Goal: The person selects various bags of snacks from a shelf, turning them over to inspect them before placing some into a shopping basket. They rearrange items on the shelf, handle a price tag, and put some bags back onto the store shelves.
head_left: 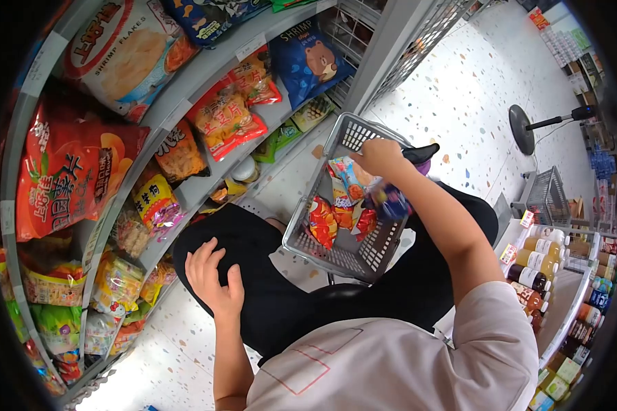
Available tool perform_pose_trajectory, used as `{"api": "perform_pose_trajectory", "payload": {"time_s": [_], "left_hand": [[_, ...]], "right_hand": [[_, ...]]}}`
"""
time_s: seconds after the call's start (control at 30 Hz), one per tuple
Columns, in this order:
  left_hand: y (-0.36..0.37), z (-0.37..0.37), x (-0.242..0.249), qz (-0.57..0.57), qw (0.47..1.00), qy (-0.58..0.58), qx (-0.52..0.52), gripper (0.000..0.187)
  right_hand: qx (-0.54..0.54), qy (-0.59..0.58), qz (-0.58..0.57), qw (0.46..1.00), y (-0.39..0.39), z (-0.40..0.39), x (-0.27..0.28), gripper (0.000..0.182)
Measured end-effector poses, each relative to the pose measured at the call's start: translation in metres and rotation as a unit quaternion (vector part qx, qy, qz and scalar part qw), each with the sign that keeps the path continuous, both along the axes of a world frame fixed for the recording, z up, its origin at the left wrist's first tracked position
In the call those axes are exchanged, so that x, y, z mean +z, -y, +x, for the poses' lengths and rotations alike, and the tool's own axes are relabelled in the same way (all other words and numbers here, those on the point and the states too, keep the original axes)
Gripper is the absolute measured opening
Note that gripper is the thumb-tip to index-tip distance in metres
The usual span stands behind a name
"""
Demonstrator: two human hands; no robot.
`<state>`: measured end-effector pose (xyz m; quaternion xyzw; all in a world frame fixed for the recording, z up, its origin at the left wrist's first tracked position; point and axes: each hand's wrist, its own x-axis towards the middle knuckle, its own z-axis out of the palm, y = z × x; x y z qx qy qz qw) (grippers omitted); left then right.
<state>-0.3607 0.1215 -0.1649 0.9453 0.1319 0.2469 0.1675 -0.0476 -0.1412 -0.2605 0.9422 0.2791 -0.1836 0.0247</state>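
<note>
My left hand [214, 277] is open over my left thigh, fingers apart and holding nothing. My right hand [378, 157] is above the far part of a grey plastic shopping basket [301, 240] between my knees. Its fingers curl downward, and whatever they hold is hidden. Inside the basket lie an orange-red snack bag [321, 220] and a light blue snack bag [349, 177], with other red packets beside them. A dark blue packet [389, 202], smeared by motion, shows beneath my right forearm. Just beyond the wrist is a black pointed thing [422, 153] that I cannot identify.
Shelves of snack bags curve along the left, including a red chip bag [68, 171] and a blue shrimp chips bag [312, 61]. Bottled drinks [535, 260] line a rack at right. Farther off stand another basket [550, 195] and a round black base [521, 130].
</note>
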Motion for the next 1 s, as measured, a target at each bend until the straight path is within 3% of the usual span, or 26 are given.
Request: {"api": "perform_pose_trajectory", "payload": {"time_s": [0.1,0.17,0.23,0.27,0.33,0.43,0.47,0.57,0.63,0.67,0.73,0.83,0.87,0.9,0.93,0.97,1.0], "left_hand": [[0.001,0.004,0.002,-0.008,1.000,-0.011,-0.009,0.022],[0.001,0.007,0.001,-0.004,1.000,-0.016,-0.011,0.022],[0.001,0.008,0.002,0.003,1.000,-0.024,-0.012,0.021],[0.001,0.008,0.002,0.004,1.000,-0.021,-0.012,0.021],[0.001,0.007,0.002,0.012,0.999,-0.030,-0.006,0.020],[0.000,0.006,0.000,0.018,0.999,-0.026,-0.003,0.020],[0.001,0.008,0.000,0.020,1.000,-0.022,0.002,0.019],[0.004,0.010,0.001,0.015,1.000,-0.024,-0.001,0.018],[0.006,0.013,0.003,0.022,0.999,-0.024,-0.001,0.019],[0.006,0.014,0.005,0.028,0.999,-0.027,0.000,0.019],[0.007,0.014,0.006,0.029,0.999,-0.026,0.001,0.019],[0.010,0.011,0.006,-0.004,1.000,-0.013,-0.012,0.019],[0.012,0.010,0.004,-0.059,0.998,0.002,-0.023,0.019],[0.020,0.012,-0.002,-0.193,0.980,0.030,-0.039,0.027],[0.032,0.016,-0.007,-0.322,0.943,0.057,-0.056,0.036],[0.048,0.021,-0.008,-0.495,0.867,0.034,-0.052,0.052],[0.060,0.027,-0.007,-0.650,0.759,0.010,-0.049,0.069]], "right_hand": [[0.008,-0.023,-0.051,0.998,0.006,0.015,-0.022,0.032],[0.023,-0.020,-0.034,0.999,0.014,0.018,-0.068,0.031],[0.055,0.012,-0.043,0.997,0.015,0.015,-0.113,0.045],[0.069,0.107,0.007,0.992,0.021,0.009,-0.143,0.048],[0.014,-0.031,-0.056,0.998,0.006,0.005,-0.134,0.048],[0.056,-0.068,-0.055,0.995,-0.010,-0.005,-0.103,0.047],[0.054,-0.066,-0.054,0.995,-0.011,-0.010,-0.106,0.047],[0.178,-0.038,0.089,0.979,-0.012,-0.031,-0.129,0.027],[0.208,-0.031,0.037,0.977,-0.021,-0.042,-0.123,0.025],[0.238,-0.026,-0.016,0.971,-0.027,-0.048,-0.105,0.022],[0.236,0.011,0.006,0.972,-0.021,-0.054,-0.054,0.018],[0.118,0.018,0.193,0.974,-0.004,-0.063,0.037,0.016],[0.079,0.017,0.259,0.963,0.003,-0.069,0.069,0.014],[0.085,0.023,0.261,0.961,0.011,-0.076,0.097,0.014],[0.095,0.038,0.374,0.922,0.020,-0.085,0.121,0.015],[0.104,0.052,0.481,0.869,0.028,-0.095,0.139,0.016],[0.111,0.056,0.484,0.866,0.035,-0.105,0.149,0.016]]}}
